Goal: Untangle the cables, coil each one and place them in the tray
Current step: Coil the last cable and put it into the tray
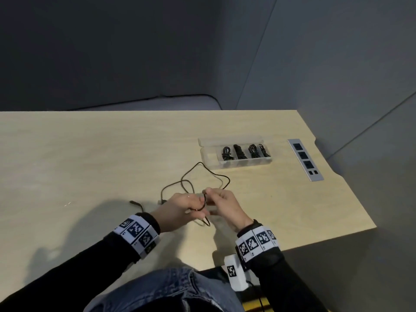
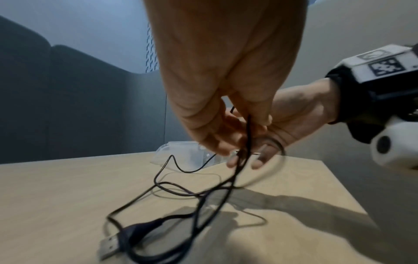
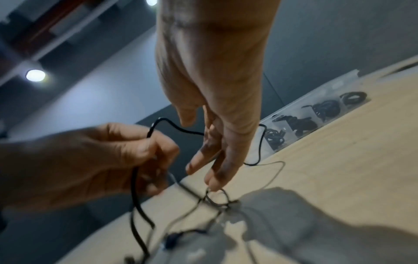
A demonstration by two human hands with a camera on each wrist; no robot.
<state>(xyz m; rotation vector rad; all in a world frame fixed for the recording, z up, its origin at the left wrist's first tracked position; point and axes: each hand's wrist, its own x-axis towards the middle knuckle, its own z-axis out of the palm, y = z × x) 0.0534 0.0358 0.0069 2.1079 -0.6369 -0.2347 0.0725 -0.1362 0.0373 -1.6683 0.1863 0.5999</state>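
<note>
A thin black cable (image 1: 203, 174) lies in loose loops on the wooden table (image 1: 90, 154), between me and the tray. My left hand (image 1: 200, 204) grips a strand of it just above the table, fingers curled round it (image 3: 149, 142). My right hand (image 1: 210, 192) is close beside it and pinches the same cable, which runs in between its fingers (image 3: 209, 135). In the left wrist view the cable (image 2: 247, 142) hangs down from my left fingertips to a USB plug (image 2: 108, 248) on the table. The clear plastic tray (image 1: 208, 152) holds several coiled black cables (image 1: 239, 152).
A second plug end (image 1: 135, 202) lies on the table left of my hands. A grey socket strip (image 1: 305, 159) is set into the table right of the tray. The table's right edge (image 1: 351, 192) is near, and grey walls stand behind.
</note>
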